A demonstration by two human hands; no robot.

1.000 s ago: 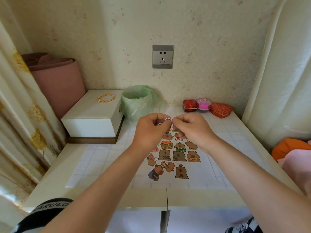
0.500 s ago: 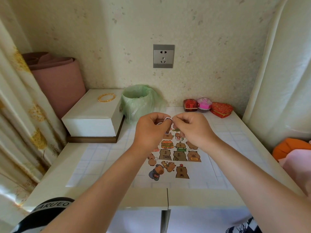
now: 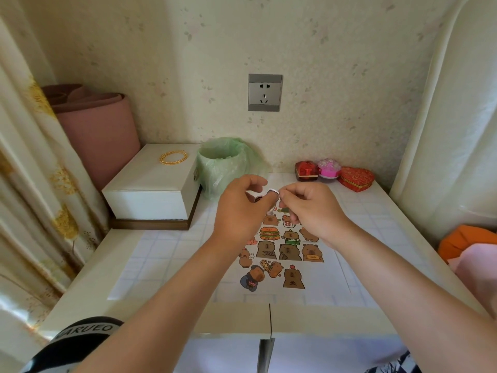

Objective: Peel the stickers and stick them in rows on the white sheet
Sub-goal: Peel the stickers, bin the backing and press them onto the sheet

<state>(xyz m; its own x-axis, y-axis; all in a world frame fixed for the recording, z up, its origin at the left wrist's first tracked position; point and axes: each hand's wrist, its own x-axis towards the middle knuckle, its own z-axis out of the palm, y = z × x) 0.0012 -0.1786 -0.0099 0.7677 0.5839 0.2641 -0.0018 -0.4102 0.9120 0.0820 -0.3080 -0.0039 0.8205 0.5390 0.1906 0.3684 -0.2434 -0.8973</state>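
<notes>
At nine o'clock a glossy white rectangular box (image 3: 150,189) on a dark wooden base carries a coiled gold chain (image 3: 173,157). Just to its right, at eleven o'clock, stands a small bin lined with a thin, crinkled green plastic bag (image 3: 223,164).

The left hand (image 3: 240,211) is raised above the table, its fingers curled and pinched on a small sticker still on its white backing (image 3: 269,196), of which only a curled white edge and a dark brown patch show. The right hand (image 3: 312,208), touching it from one o'clock, pinches the other edge, so I judge a peel is under way. The likely trouble is that the thin sticker tears, curls onto itself, or clings to a fingertip if pulled too fast.

Below both hands, at the centre, the flat white sheet (image 3: 172,265) lies on the pale gridded tabletop (image 3: 376,219), bearing matte cartoon capybara stickers (image 3: 287,251) in rough rows. A hasty placing would overlap a neighbour or skew the row.

At two o'clock sit three small gift boxes: a red one (image 3: 306,170), a frilly pink round one (image 3: 328,168) and a red patterned heart-shaped one (image 3: 356,177).
</notes>
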